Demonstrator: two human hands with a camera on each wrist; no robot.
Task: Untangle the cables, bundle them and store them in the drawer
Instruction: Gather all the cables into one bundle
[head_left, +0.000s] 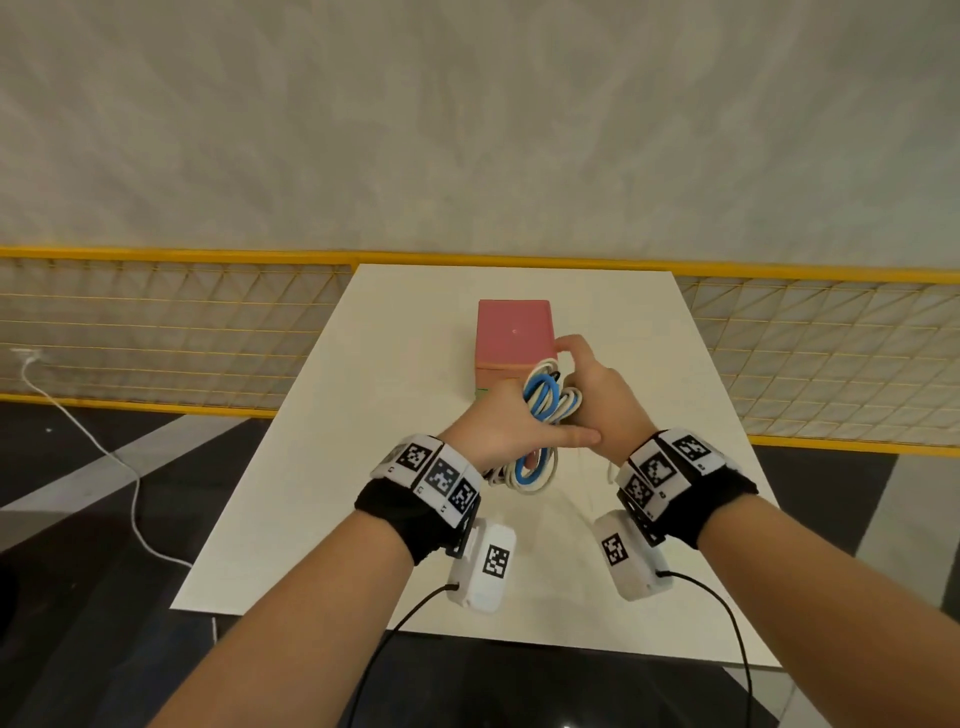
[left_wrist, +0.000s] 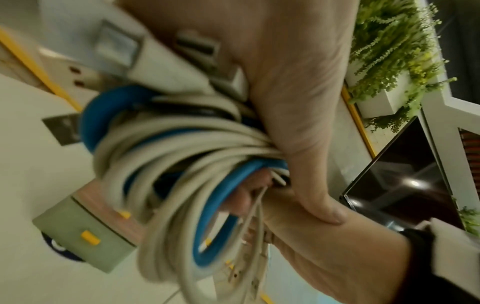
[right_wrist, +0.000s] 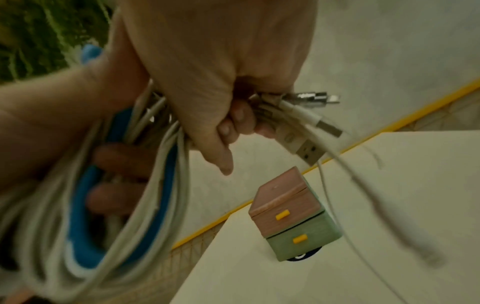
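Note:
Both hands hold a cable bundle (head_left: 543, 400) of white and blue loops above the white table (head_left: 322, 519), just in front of the drawer box (head_left: 514, 332). My left hand (head_left: 519, 421) grips the coil's middle, fingers through the loops (left_wrist: 168, 154), thumb lying across the right wrist. My right hand (head_left: 576, 374) grips the cable ends; USB plugs (right_wrist: 306, 148) stick out past its fingers. A loose white cable end (right_wrist: 389, 216) hangs down. The drawer box (right_wrist: 291, 214) has a pink drawer over a green one, both shut, with yellow handles.
The box stands at mid-table toward the far edge, on a dark round object (right_wrist: 301, 257). A yellow mesh fence (head_left: 156, 332) runs behind the table. A white cord (head_left: 104, 452) trails on the dark floor at left. Planters (left_wrist: 389, 51) and a dark screen (left_wrist: 402, 179) stand nearby.

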